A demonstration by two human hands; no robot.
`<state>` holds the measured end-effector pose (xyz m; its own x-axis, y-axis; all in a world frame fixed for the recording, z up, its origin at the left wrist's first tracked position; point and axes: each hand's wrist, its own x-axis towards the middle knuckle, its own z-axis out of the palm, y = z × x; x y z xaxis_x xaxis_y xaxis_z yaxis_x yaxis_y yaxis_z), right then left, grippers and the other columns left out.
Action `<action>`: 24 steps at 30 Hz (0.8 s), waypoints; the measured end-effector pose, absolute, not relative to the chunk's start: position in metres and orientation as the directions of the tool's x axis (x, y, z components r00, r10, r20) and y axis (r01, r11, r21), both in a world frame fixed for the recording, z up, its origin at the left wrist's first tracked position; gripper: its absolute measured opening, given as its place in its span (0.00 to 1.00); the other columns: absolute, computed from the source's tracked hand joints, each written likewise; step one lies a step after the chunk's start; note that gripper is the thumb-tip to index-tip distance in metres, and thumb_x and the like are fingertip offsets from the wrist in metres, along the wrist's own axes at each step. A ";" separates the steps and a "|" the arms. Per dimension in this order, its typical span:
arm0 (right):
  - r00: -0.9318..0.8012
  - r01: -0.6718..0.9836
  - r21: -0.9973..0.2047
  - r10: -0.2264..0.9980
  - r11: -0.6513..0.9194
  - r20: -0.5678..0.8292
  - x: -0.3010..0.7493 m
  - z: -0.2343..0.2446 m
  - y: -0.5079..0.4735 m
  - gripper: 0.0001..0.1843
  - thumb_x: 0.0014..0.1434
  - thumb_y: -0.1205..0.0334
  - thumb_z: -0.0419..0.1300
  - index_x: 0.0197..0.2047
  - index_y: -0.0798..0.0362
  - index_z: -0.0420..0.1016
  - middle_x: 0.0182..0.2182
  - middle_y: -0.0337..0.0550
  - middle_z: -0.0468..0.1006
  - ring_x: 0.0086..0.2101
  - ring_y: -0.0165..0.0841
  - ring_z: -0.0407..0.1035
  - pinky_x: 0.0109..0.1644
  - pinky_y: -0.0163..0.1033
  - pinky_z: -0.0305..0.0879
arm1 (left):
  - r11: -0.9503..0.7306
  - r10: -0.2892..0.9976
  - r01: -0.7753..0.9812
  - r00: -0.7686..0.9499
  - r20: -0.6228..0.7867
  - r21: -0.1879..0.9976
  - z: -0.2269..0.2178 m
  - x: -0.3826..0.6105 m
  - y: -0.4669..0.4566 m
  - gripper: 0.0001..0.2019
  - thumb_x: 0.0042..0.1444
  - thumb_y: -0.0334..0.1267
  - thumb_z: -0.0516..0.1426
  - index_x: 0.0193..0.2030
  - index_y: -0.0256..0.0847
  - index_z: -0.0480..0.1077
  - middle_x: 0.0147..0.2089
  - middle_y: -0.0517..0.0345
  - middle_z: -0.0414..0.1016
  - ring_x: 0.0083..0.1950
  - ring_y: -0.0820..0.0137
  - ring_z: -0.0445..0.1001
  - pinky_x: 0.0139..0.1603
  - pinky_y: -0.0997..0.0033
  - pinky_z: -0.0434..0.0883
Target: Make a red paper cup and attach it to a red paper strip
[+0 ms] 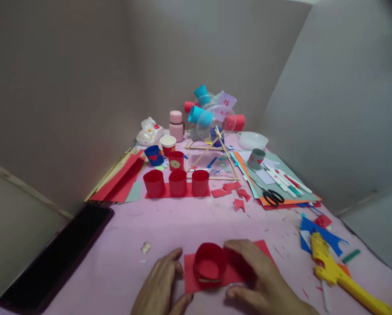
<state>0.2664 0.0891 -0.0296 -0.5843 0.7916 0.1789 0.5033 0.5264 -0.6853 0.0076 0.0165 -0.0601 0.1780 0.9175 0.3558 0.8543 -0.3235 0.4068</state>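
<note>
A short red paper cup [210, 263] stands upright on a flat red paper sheet [261, 249] at the table's near edge. A pale strip shows at the cup's near side. My left hand [163, 282] rests left of the sheet, thumb and fingers apart, holding nothing. On the other side, my right hand [259, 275] curves over the sheet with thumb and fingers spread. Its index fingertip is close to the cup's right rim; whether it touches I cannot tell. Farther back, a row of three red paper cups [178, 183] stands on a red strip [188, 189].
At right lie a yellow glue gun [329, 267], blue scraps [323, 234], black-handled scissors [273, 197] and markers [286, 179]. A black phone [58, 258] lies left. Behind stand a stick frame [228, 157] with paper cups, a pink flask [176, 127] and a white bowl [252, 141].
</note>
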 end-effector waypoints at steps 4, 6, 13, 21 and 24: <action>-0.614 0.543 -0.700 0.788 0.465 0.047 0.262 -0.023 0.085 0.34 0.52 0.50 0.67 0.57 0.58 0.66 0.53 0.56 0.71 0.53 0.44 0.65 0.58 0.49 0.62 | -0.245 0.961 0.857 0.151 0.233 0.453 -0.053 0.010 0.015 0.10 0.59 0.43 0.56 0.45 0.48 0.59 0.57 0.49 0.70 0.56 0.62 0.72 0.50 0.62 0.75; -0.632 0.545 -0.689 0.774 0.479 0.039 0.261 -0.024 0.085 0.32 0.53 0.54 0.67 0.57 0.58 0.66 0.53 0.54 0.72 0.53 0.43 0.64 0.58 0.50 0.60 | -0.227 0.969 0.852 0.149 0.198 0.472 -0.049 0.011 0.014 0.09 0.59 0.44 0.56 0.43 0.48 0.60 0.58 0.50 0.69 0.57 0.60 0.71 0.51 0.59 0.75; -0.637 0.534 -0.663 0.765 0.524 0.091 0.262 -0.028 0.086 0.22 0.55 0.64 0.66 0.53 0.55 0.69 0.52 0.50 0.72 0.52 0.39 0.63 0.57 0.47 0.60 | -0.152 0.981 0.822 0.061 0.182 0.548 -0.034 0.021 0.015 0.24 0.58 0.48 0.57 0.59 0.49 0.56 0.63 0.50 0.65 0.62 0.58 0.67 0.56 0.53 0.71; -0.658 0.580 -0.586 0.749 0.566 0.073 0.258 -0.020 0.082 0.20 0.58 0.61 0.62 0.54 0.53 0.71 0.54 0.49 0.71 0.53 0.40 0.64 0.58 0.46 0.61 | -0.070 0.986 0.708 -0.058 0.156 0.703 -0.039 0.057 0.022 0.36 0.60 0.45 0.53 0.70 0.48 0.37 0.70 0.46 0.53 0.66 0.58 0.60 0.60 0.52 0.66; -0.694 0.601 -0.442 0.709 0.665 0.122 0.258 -0.032 0.080 0.28 0.57 0.52 0.63 0.58 0.58 0.69 0.56 0.54 0.72 0.53 0.45 0.67 0.56 0.49 0.66 | -0.114 0.973 0.757 -0.047 0.228 0.644 -0.051 0.057 0.020 0.35 0.61 0.39 0.51 0.70 0.45 0.35 0.69 0.44 0.56 0.65 0.57 0.62 0.58 0.54 0.69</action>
<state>0.2585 0.0800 -0.0315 -0.6943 0.7092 0.1225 0.6015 0.6652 -0.4425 0.0571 0.0197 -0.0507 -0.0469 0.9726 0.2279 0.7569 -0.1143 0.6435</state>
